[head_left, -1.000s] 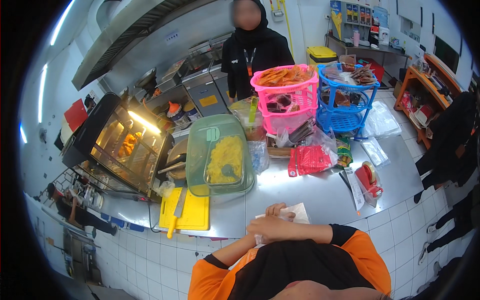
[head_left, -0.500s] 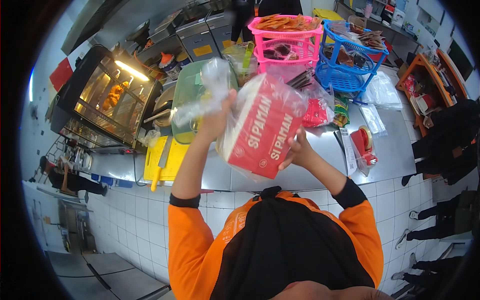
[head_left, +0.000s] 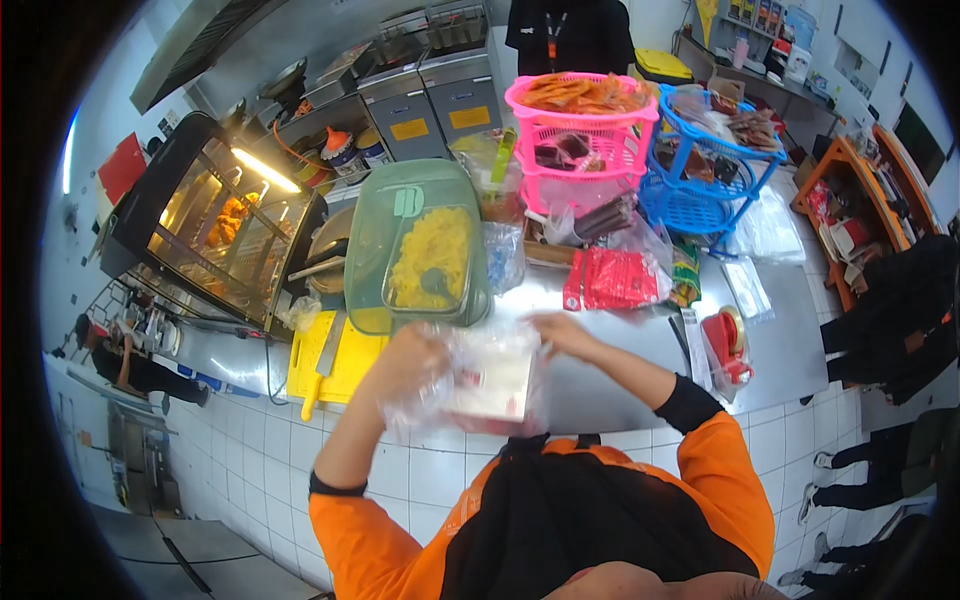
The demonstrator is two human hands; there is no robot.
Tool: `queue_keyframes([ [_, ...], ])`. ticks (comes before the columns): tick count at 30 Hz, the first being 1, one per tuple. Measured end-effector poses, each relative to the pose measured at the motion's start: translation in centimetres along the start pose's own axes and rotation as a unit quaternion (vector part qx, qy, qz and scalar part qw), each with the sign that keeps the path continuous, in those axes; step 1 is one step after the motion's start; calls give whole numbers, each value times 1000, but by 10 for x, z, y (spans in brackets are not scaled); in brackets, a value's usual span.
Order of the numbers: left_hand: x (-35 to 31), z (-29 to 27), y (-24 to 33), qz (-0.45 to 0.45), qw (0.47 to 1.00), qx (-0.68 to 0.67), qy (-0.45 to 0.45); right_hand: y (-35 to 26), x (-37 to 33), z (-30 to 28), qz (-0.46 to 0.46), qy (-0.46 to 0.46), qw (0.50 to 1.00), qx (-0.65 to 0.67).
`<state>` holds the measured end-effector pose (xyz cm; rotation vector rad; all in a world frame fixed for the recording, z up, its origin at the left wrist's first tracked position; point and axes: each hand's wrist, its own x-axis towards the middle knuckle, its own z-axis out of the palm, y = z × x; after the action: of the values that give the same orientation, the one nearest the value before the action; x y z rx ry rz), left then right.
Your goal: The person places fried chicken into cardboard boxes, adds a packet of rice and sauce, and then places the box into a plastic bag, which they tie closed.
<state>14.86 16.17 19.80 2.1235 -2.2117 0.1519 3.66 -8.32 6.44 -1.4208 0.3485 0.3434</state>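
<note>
A red-and-white food box (head_left: pixel 492 388) sits inside a clear plastic bag (head_left: pixel 455 345), at the front edge of the steel table. Now its white top faces up. My left hand (head_left: pixel 408 362) is closed on the gathered bag at the box's left, slightly blurred. My right hand (head_left: pixel 562 336) pinches the bag's edge at the upper right of the box. Just beyond them stands a green tub (head_left: pixel 362 240) with a clear container of yellow food (head_left: pixel 430 262) in it, a dark round spoon or scoop showing in the food.
A yellow cutting board (head_left: pixel 352 350) with a knife (head_left: pixel 318 372) lies left, near a lit display cabinet (head_left: pixel 215 215). Pink (head_left: pixel 580 130) and blue basket racks (head_left: pixel 705 185) hold packets. Red packets (head_left: pixel 615 280) and a red tape dispenser (head_left: pixel 722 345) lie right. Other people stand around.
The bagged box has come down toward me, from raised above the table to its front edge. It has tipped from its printed red side to its white top. Both hands moved with it.
</note>
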Motion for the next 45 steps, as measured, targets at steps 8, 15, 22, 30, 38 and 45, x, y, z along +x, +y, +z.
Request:
queue_keyframes([
  [8,-34,85,18,-44,980,-193,7,-100,100,-122,-112,313,621,-710],
  [15,20,133,34,102,989,-91,62,-105,126,-134,-69,248,490,-833],
  [22,44,178,54,14,953,-254,163,-129,79,-117,-192,295,462,-814],
  [30,14,166,56,0,905,-371,209,-63,-25,-37,-280,328,752,-498],
  [38,18,152,53,-4,931,-339,135,46,-42,72,-190,378,905,44],
  [45,25,156,53,-14,906,-373,201,49,-58,68,-245,384,813,-362],
])
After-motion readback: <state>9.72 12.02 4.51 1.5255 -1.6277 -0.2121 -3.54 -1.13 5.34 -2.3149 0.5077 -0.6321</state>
